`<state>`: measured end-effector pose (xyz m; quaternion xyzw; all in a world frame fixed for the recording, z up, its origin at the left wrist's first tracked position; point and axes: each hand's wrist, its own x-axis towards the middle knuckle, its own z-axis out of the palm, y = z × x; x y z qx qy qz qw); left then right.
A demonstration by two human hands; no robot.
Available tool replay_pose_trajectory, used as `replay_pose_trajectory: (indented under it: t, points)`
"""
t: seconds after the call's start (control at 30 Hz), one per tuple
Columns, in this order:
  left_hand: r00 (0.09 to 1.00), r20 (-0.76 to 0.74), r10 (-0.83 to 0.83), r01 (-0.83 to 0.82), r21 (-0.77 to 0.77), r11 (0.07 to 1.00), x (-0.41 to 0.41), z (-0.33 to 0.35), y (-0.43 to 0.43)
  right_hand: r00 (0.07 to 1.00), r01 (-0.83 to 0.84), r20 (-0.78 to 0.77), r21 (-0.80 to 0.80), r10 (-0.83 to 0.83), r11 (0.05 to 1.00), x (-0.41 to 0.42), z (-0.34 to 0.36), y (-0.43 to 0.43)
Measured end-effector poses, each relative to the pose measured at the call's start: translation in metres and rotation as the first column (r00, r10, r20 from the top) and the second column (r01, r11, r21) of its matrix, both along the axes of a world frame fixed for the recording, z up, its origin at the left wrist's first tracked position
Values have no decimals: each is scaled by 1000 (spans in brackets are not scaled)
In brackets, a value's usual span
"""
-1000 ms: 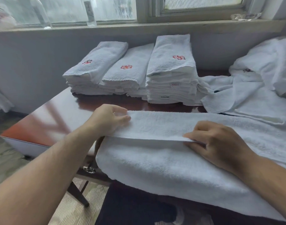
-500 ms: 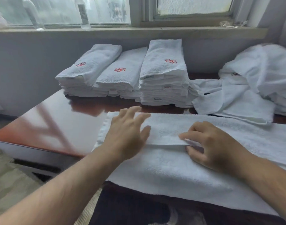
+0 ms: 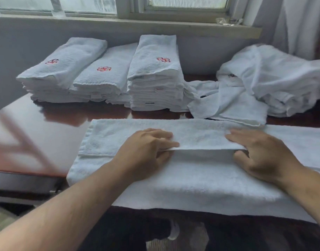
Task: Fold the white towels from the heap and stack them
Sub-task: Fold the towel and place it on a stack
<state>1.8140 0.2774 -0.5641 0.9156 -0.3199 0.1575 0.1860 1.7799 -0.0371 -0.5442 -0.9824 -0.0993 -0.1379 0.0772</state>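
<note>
A long white towel (image 3: 191, 178) lies across the near edge of the table, its far part folded over toward me and its near part hanging over the edge. My left hand (image 3: 144, 153) pinches the folded edge, fingers on top and thumb beneath. My right hand (image 3: 260, 154) grips the same edge further right, thumb tucked under the fold. Three stacks of folded towels with red emblems (image 3: 155, 75) stand at the back. The heap of unfolded white towels (image 3: 275, 78) lies at the back right.
The glossy reddish-brown table (image 3: 37, 134) has bare surface at the left, with its left edge close by. A grey wall and window sill (image 3: 173, 26) run behind the stacks. A loose towel (image 3: 228, 105) spreads from the heap toward the worked towel.
My left hand moved right from the towel's left end and now pinches the folded edge near the middle. My right hand kept its hold. The camera shifted slightly right.
</note>
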Motion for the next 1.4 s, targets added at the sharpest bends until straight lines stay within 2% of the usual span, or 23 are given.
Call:
replay_pose_trajectory:
  t: [0.07, 0.17, 0.23, 0.33, 0.4, 0.47, 0.53, 0.57, 0.63, 0.7, 0.73, 0.83, 1.0, 1.07, 1.23, 1.4]
  points:
    - [999, -31, 6, -6, -14, 1000, 2, 0, 1, 995, -19, -100, -9, 18, 1000, 1, 6, 6]
    - [997, -78, 15, -18, -30, 999, 5, -1, 2, 979, -21, -199, 137, 48, 990, 7, 10, 28]
    - [992, -127, 16, -21, -34, 999, 8, 1, 5, 944, -4, -330, 42, 18, 999, 12, 4, 47]
    - [976, -215, 29, -2, 121, 993, 11, 3, 17, 902, -26, -431, -135, -35, 991, 14, -9, 60]
    - [964, -254, 79, -10, 260, 966, 9, 2, 27, 904, -21, -425, -137, -40, 990, 14, -10, 61]
    - [960, -256, 115, -35, 300, 953, 3, 0, 35, 906, -18, -421, -135, -41, 991, 15, -11, 60]
    - [967, -226, 121, -66, 236, 969, -6, 0, 42, 931, -1, -363, -121, -43, 993, 13, -9, 61]
    - [975, -188, 118, -84, 180, 980, -11, 0, 47, 964, -8, -265, -106, -20, 994, 9, -8, 63]
    - [991, -66, 118, -112, 84, 990, -24, 1, 58, 989, -118, 75, -94, 125, 989, -3, -6, 73]
    - [991, 11, 135, -136, 30, 990, -37, -2, 71, 881, -273, 361, -137, 304, 952, -20, -9, 92]
    - [989, 14, 150, -150, 8, 989, -43, -4, 78, 824, -340, 417, -176, 383, 924, -30, -14, 102]
    - [991, 0, 133, -133, 22, 991, -61, -13, 98, 739, -446, 393, -325, 548, 834, -53, -38, 130]
    - [996, 87, 10, -27, 194, 981, -78, -23, 111, 749, -426, 230, -550, 621, 718, -61, -61, 140]
    - [996, 93, 17, -37, 220, 975, -79, -22, 110, 749, -395, 233, -594, 620, 701, -59, -63, 139]
    - [996, 88, 34, -53, 226, 973, -81, -22, 107, 672, -350, 379, -594, 636, 724, -62, -75, 142]
    - [995, 44, 94, -101, 195, 975, -87, -20, 105, 640, -401, 426, -526, 640, 750, -65, -68, 143]
